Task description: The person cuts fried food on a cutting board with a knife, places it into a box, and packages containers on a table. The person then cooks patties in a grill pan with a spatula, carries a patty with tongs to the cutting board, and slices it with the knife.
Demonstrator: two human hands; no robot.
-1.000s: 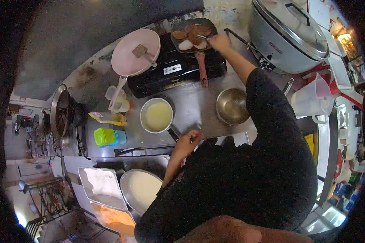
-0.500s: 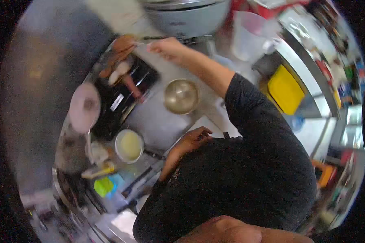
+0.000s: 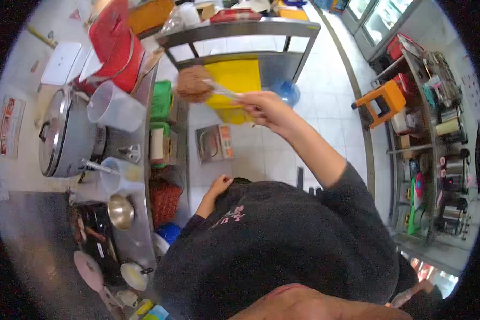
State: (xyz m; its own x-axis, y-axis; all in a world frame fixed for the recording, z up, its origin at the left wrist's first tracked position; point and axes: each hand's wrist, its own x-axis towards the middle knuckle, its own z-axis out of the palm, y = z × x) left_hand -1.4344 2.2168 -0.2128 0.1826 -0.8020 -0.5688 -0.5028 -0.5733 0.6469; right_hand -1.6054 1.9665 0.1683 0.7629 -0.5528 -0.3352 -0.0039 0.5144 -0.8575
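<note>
Browned patty (image 3: 194, 84) is up in the air out front, past the edge of the table (image 3: 129, 246), nipped by metal tongs (image 3: 222, 90). R hand (image 3: 266, 111) is closed round the tongs' near end, prob. to keep fingers off hot food. L hand (image 3: 220, 184) is by the shirt front (image 3: 240, 205), fingers loosely curled; palm's hidden, so can't tell if it has anything. On table, metal bowl (image 3: 120, 212) sits just beside black stove (image 3: 110, 260), maybe for easy reach; pot (image 3: 134, 277) w/ pale contents is nearby, handle (image 3: 147, 271) twd table edge, presumably for quick grabbing
</note>
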